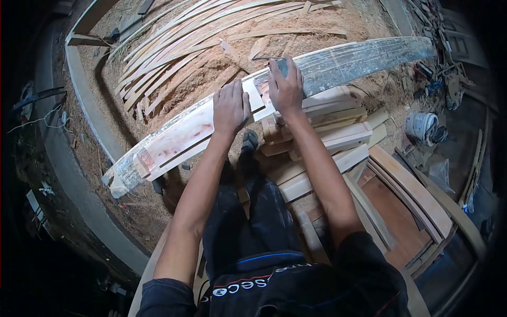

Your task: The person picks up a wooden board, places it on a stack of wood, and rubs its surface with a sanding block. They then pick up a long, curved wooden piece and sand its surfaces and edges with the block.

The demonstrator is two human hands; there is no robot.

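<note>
A pale, pink-streaked wooden board lies along the left half of a long, worn plank. My left hand is on the board near its right end, the fingers close together and bent over its far side. Just to the right, my right hand is closed round a small dark tool; a thin dark rod sticks out from it to the left, and its kind is unclear. Beneath that hand the board's cut end shows a reddish patch.
Long thin wood strips lie on sawdust beyond the plank. Stacked timber pieces are at its near right side. Curved frame parts lie at lower right, and a white bucket stands farther right. A concrete kerb runs along the left.
</note>
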